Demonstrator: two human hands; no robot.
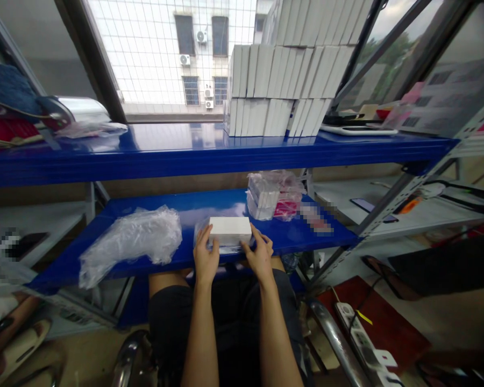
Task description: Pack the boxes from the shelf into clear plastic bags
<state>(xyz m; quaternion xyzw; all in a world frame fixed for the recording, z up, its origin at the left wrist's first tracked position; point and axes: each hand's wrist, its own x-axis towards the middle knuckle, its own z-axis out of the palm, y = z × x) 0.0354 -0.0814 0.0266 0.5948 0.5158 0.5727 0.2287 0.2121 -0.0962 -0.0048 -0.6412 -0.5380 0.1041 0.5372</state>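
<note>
A white box [229, 227] sits at the front edge of the blue lower shelf [204, 201], with clear plastic around its left end and underside. My left hand [205, 257] grips its left end, thumb against the near side. Around the right end are the fingers of my right hand [260, 257], its thumb at the near lower corner. To the left lies a heap of clear plastic bags [137, 239]. Behind the box and to its right stands a plastic-wrapped stack of white boxes [262, 198], beside a pink item [286, 208] under loose film.
Tall rows of white boxes [282, 72] stand on the blue upper shelf [177, 156] before the window. A phone [373, 210] lies on the grey shelf at right. A power strip [358, 338] is on the floor beside the metal chair arm [339, 344]. Other people's limbs show at both sides.
</note>
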